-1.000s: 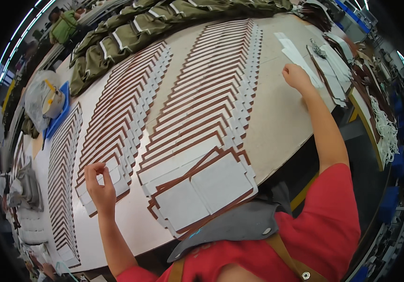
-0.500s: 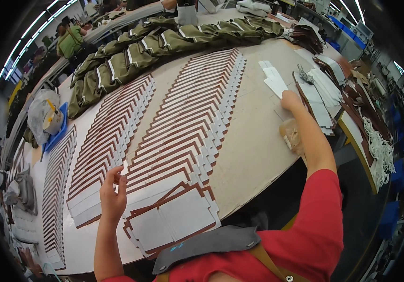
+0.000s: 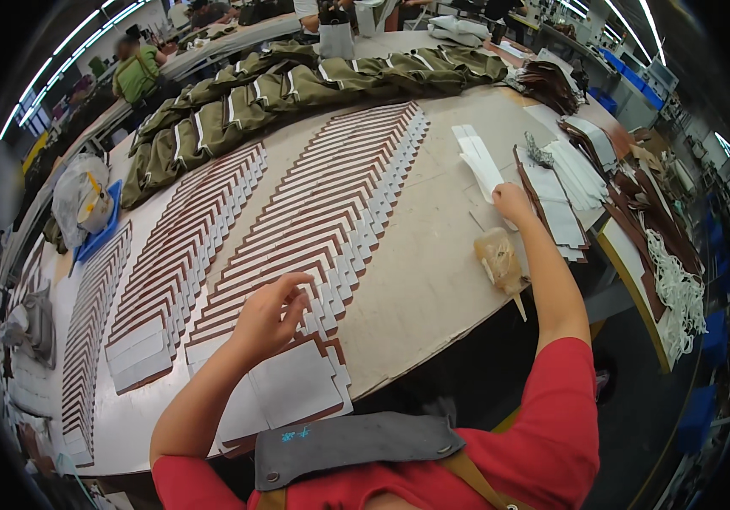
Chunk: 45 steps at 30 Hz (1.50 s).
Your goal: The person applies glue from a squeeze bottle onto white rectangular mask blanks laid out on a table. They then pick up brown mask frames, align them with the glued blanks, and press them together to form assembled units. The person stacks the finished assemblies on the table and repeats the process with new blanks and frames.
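Panels [image 3: 314, 204] on table [image 3: 407, 289]; cloth pile [image 3: 242, 106] behind, tray [image 3: 93, 246] left, strips [image 3: 477, 161], bottle [image 3: 497, 257] right.

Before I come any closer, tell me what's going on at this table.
A person in a red top is at a pale, smooth table. Their right hand is at the near end of some flat white strips; whether it grips them is hidden. The left hand, fingers curled with nothing visible in it, is over the near part of a long row of overlapping white panels with brown edges. A translucent amber bottle lies beside the right forearm, and olive-green fabric bundles line the table's far side.
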Available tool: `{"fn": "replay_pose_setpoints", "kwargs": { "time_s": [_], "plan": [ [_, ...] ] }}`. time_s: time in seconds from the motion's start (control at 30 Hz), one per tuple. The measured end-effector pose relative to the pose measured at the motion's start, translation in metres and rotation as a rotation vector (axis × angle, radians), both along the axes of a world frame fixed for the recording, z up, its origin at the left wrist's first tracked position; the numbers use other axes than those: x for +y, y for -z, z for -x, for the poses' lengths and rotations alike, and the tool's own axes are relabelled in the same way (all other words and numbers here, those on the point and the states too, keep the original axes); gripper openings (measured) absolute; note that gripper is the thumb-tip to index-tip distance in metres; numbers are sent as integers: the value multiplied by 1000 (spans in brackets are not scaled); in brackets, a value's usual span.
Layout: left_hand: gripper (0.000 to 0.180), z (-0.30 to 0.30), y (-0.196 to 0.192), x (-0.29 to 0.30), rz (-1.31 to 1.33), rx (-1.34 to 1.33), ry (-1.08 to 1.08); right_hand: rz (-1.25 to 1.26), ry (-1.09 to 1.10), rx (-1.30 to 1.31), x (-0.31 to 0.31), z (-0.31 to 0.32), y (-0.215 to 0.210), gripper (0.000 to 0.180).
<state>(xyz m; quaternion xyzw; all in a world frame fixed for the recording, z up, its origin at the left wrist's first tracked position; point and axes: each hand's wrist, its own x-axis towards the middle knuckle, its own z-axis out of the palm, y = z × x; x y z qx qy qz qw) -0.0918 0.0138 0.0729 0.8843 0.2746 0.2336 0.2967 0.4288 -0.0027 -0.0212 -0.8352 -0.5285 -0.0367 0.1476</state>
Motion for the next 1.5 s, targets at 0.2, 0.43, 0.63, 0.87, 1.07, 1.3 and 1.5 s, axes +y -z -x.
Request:
{"fn": "replay_pose_setpoints", "kwargs": {
  "time_s": [0.2, 0.43, 0.63, 0.87, 1.07, 1.3, 1.5],
  "plan": [
    [23, -26, 3, -8, 53, 12, 60, -304, 178, 176, -11, -13, -14, 22],
    [28, -64, 15, -13, 301, -202, 142, -700, -81, 382, -25, 96, -93, 20],
    [37, -106, 36, -45, 804, -536, 27, -419, -461, 627, -78, 262, -81, 10],
    [28, -68, 31, -55, 1077, -419, -23, -264, -375, 1324, -96, 298, -55, 11],
    [28, -48, 31, -60, 1138, -376, -132, -217, -384, 1568, -99, 310, -43, 12],
    [26, -43, 37, -59, 1141, -352, -139, -189, -393, 1666, -100, 312, -36, 12],
    [22, -41, 51, -52, 997, -442, -203, -339, -299, 1577, -98, 314, -37, 8]
  ]
}}
